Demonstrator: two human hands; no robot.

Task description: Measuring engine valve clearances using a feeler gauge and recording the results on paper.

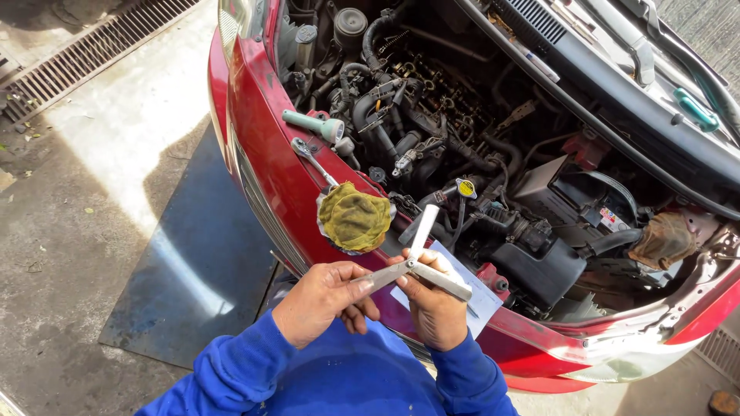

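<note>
Both my hands hold a metal feeler gauge set (420,262) with its blades fanned out, over the front edge of a red car's open engine bay (462,131). My left hand (320,300) grips the handle end of the gauge. One blade is pinched at the pivot by my right hand (435,308), while another blade sticks upward. A white paper sheet (482,296) lies under the gauge on the car's front panel. I wear blue sleeves.
A yellow-green rag (354,218) sits on the front panel beside a wrench (312,158) and a pale green flashlight (312,123). A blue mat (196,262) lies on the concrete floor. A drain grate (85,50) runs at the top left.
</note>
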